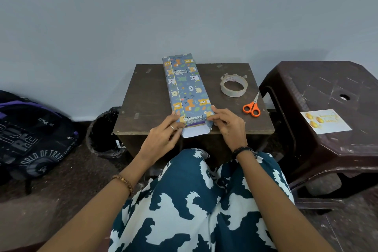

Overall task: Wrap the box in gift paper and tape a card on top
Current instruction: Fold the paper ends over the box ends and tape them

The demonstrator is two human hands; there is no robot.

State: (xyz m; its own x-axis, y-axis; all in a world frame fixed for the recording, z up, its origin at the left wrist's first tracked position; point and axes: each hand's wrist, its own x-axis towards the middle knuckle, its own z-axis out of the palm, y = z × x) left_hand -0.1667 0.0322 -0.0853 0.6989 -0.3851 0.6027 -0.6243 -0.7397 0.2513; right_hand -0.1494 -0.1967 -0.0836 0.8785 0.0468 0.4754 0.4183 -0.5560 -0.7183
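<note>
A long narrow box [185, 86] wrapped in blue animal-print gift paper lies lengthwise on a small dark wooden table [147, 96]. At its near end a white paper flap [194, 131] sticks out over the table's front edge. My left hand [165, 135] presses the near left corner of the box with straight fingers. My right hand [227, 122] pinches the paper fold at the near right corner. A roll of clear tape [233, 85] and orange-handled scissors [252, 107] lie on the table to the right. A white card [325, 121] with gold ornaments rests on the plastic stool.
A dark brown plastic stool [327, 92] stands right of the table. A black bin [104, 131] with a bag liner sits left of the table, and a dark backpack [30, 135] lies on the floor at far left. A pale wall rises right behind the table.
</note>
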